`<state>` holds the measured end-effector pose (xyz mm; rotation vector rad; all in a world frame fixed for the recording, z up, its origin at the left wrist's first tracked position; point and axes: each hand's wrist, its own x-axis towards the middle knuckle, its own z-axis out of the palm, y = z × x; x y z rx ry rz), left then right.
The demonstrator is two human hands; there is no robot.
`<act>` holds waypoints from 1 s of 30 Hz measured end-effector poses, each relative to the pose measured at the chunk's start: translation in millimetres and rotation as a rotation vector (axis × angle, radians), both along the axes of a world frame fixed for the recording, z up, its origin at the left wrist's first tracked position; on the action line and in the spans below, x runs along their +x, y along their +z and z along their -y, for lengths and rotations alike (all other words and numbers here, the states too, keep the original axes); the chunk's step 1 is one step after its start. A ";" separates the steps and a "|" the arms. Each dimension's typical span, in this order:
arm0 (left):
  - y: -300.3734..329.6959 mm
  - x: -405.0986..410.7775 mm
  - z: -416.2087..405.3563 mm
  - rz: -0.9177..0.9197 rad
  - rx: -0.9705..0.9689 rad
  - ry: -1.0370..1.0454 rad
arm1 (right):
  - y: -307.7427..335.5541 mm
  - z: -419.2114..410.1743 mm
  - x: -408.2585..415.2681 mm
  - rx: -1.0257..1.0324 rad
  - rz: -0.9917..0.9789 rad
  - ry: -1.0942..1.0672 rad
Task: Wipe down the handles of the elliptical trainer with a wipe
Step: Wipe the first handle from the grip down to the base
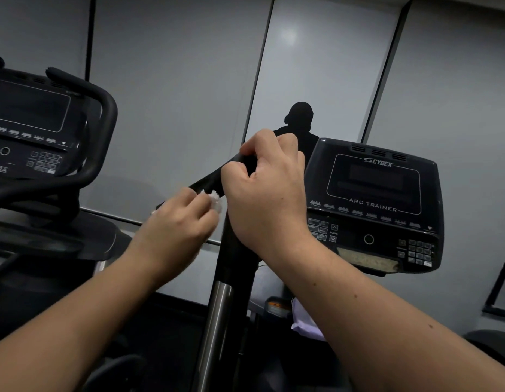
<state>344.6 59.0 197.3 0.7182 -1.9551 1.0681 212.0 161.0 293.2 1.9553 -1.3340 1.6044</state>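
Grey panelled wall (175,94) fills the background, with a dark silhouette reflected in the middle panel. Two exercise machines in front of it: one console (373,205) on the right reading "CYBEX" and "ARC TRAINER", screen dark, keypad at its lower right; a second console (30,125) on the left with a curved black bar (104,114) around it. Centre frame – the black handle (231,250) rises from a shiny metal tube (217,321), then bends off toward upper right. Right hand (268,193) is closed around the handle at the bend, fingers wrapped over the top, thumb side toward camera. Left hand (180,222) sits just beside it, lower left, fingers pinched shut on a crumpled white wipe (214,200) – wipe pressed against the handle's left side just below the bend. Both forearms bare, reaching in from the bottom corners.
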 end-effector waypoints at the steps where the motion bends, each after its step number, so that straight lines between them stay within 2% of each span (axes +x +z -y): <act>1: 0.3 2.2 0.8 -0.008 0.002 -0.001 | -0.4 -0.1 -0.1 0.001 -0.002 0.002; 4: 8.0 0.3 -2.6 -0.296 0.042 -0.016 | 0.1 0.4 -0.3 -0.001 0.000 0.005; 5: 6.7 -4.5 -4.1 -0.302 0.062 -0.005 | 0.0 0.5 -0.2 -0.002 0.003 0.006; 8: -8.2 -10.7 -2.9 -0.073 0.099 0.052 | -0.8 0.7 -0.8 -0.008 0.002 0.009; 9: -6.9 -7.4 -1.0 -0.092 0.101 0.052 | -1.1 0.6 -1.0 -0.006 0.001 0.013; 12: 0.2 -3.1 -2.5 -0.347 0.089 0.031 | -0.5 1.8 -1.8 -0.011 0.006 0.015; 17: -5.6 -7.0 -5.1 -0.223 0.070 0.046 | -0.7 3.3 -2.9 -0.025 0.009 0.010; 21: -0.9 -4.8 -5.8 -0.448 0.115 0.002 | -1.2 6.1 -4.0 -0.023 0.015 0.014; 25: -15.9 -0.2 -9.7 -0.314 0.036 0.013 | -2.1 7.1 -2.5 -0.033 0.018 0.016; 30: 1.5 4.3 -2.0 -0.116 -0.030 0.013 | -1.8 7.6 -2.8 -0.026 0.028 0.012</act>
